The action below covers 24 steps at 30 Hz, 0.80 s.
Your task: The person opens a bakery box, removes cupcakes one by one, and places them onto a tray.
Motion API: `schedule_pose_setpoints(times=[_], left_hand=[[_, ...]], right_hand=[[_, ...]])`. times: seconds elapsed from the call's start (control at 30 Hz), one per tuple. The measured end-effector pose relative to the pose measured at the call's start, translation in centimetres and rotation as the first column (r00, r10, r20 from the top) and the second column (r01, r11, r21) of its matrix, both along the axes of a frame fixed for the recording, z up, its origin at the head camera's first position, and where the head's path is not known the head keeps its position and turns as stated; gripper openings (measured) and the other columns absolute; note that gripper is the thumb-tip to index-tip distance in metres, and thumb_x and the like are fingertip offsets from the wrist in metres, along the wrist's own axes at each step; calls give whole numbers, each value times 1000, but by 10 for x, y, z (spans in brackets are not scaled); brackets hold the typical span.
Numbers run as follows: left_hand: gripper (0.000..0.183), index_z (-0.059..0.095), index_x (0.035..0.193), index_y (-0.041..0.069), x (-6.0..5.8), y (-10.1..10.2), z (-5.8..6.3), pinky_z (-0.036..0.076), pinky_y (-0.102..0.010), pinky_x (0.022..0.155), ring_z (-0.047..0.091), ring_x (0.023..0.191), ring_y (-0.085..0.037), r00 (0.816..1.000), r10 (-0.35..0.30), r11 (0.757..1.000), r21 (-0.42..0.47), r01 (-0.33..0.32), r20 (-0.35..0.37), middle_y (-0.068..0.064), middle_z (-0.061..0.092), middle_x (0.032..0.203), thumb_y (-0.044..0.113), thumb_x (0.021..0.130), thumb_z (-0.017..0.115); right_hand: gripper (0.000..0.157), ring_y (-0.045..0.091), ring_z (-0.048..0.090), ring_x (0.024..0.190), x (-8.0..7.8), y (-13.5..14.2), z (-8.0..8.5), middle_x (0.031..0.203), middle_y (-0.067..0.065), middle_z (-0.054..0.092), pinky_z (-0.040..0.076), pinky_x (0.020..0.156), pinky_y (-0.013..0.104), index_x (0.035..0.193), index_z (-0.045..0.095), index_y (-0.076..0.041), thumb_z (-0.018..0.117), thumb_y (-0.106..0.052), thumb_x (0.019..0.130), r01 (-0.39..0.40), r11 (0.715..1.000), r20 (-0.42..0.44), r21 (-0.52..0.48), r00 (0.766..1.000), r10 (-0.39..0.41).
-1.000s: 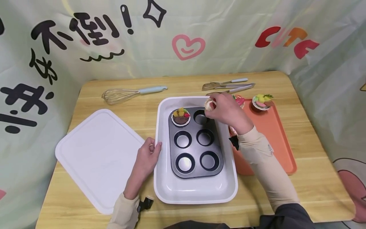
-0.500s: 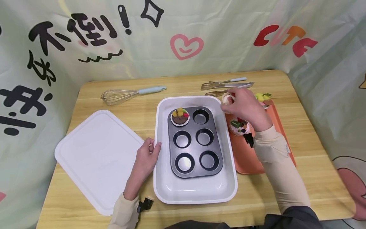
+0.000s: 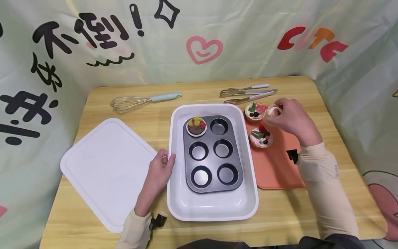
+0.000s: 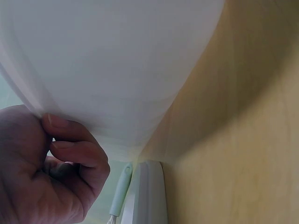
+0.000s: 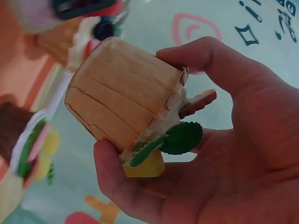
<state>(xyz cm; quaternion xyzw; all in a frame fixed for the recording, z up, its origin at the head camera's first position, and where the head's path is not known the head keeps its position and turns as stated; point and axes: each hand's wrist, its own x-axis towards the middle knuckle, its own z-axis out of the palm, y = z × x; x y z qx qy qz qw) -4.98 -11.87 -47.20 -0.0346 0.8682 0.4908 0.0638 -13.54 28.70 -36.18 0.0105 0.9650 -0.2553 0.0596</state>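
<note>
My right hand holds a cupcake with a tan pleated wrapper, cream, a green leaf and a yellow piece on top. Thumb and fingers grip it near its rim, tipped sideways in the right wrist view, at the back of the orange tray. Two other fruit-topped cupcakes, one at the back and one nearer, stand beside it. My left hand pinches the left rim of the white tub; curled fingers show at its outer wall in the left wrist view.
Inside the tub lies a dark muffin tin with a chocolate cupcake in its back left cup. A white lid lies at left, a whisk behind it. Several utensils lie at the back right, before a printed curtain.
My right hand has carried the cupcake rightward from beside the tin's back right cup to over the orange tray, uncovering the two cupcakes there. The left hand has stayed on the tub's rim.
</note>
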Motion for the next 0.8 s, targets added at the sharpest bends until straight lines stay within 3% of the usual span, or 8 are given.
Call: schedule_pose_setpoints(times=[0.17,0.4,0.53,0.67,0.8], left_hand=[[20,52,92,6,0,0,0,46,-25,55,52,57,-14,1000,3,1000,-5,-3,-8,-2,56,63,23,100,58],[21,52,92,6,0,1,0,47,-25,55,54,58,-13,1000,-3,1000,-2,3,-6,-2,57,63,24,101,58],[22,52,93,5,0,1,1,46,-25,55,54,58,-13,1000,-2,1000,-6,2,2,-2,57,63,24,101,58],[21,53,93,4,0,1,1,46,-25,55,54,58,-14,1000,-2,1000,-14,2,7,-2,56,63,23,101,58],[19,53,93,5,0,1,2,47,-26,57,54,59,-15,1000,3,1000,-22,-3,3,-3,57,64,22,101,59]], right_hand=[[21,18,34,55,6,15,-11,58,1,36,27,52,34,70,43,-6,62,-12,76,23,1000,0,2,1000,-23],[26,21,39,59,14,33,-26,62,4,40,30,53,34,72,45,-6,68,-15,77,59,998,14,20,998,-59],[33,29,45,73,17,42,-34,77,13,48,33,59,37,92,51,2,71,-20,80,73,997,52,32,996,-74],[59,40,41,93,20,50,-41,101,24,48,36,69,44,128,45,5,72,-24,84,85,996,95,31,992,-88],[47,41,41,91,23,56,-49,96,22,48,34,66,44,118,51,4,69,-22,83,101,994,94,48,990,-105]])
